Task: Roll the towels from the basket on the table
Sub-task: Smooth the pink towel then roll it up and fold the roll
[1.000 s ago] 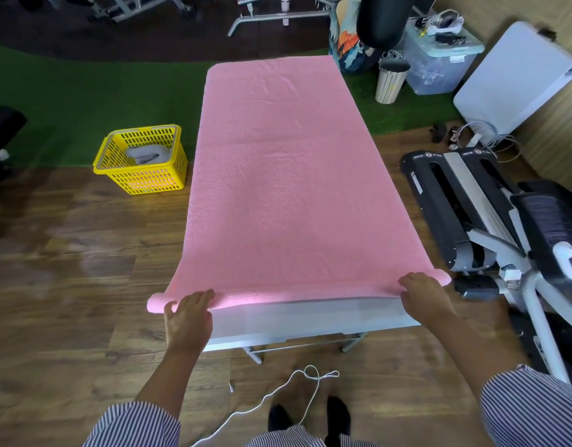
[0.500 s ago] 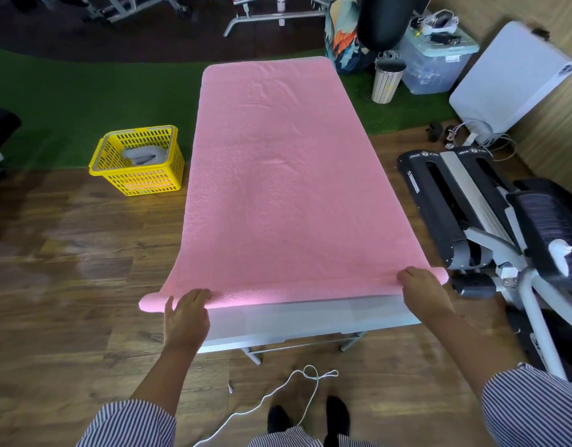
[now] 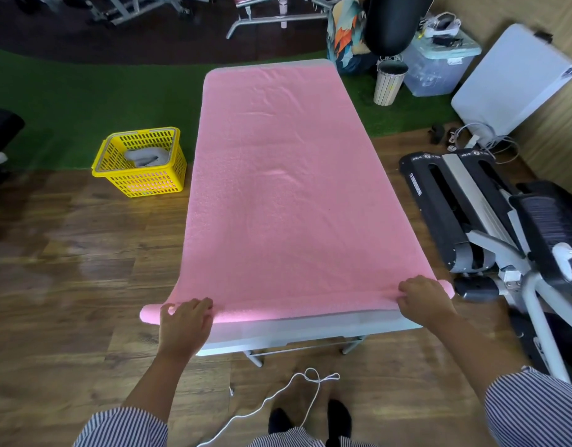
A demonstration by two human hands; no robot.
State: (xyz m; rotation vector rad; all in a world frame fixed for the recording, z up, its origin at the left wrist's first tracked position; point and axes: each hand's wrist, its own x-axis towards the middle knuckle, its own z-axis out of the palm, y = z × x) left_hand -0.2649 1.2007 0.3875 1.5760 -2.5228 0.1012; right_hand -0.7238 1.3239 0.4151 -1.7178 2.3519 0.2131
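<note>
- The towel (image 3: pixel 287 188) is lying flat along the table (image 3: pixel 310 332), long axis running 12 to 6 o'clock, its near end curled into a thin roll.
- The left hand (image 3: pixel 184 327) is gripping the roll at 7 o'clock.
- The right hand (image 3: pixel 424 301) is gripping it at 5 o'clock.
- The unrolled length is stretching toward 12, equally near both hands.
- A basket (image 3: pixel 139 162) is sitting at 10 o'clock.
</note>
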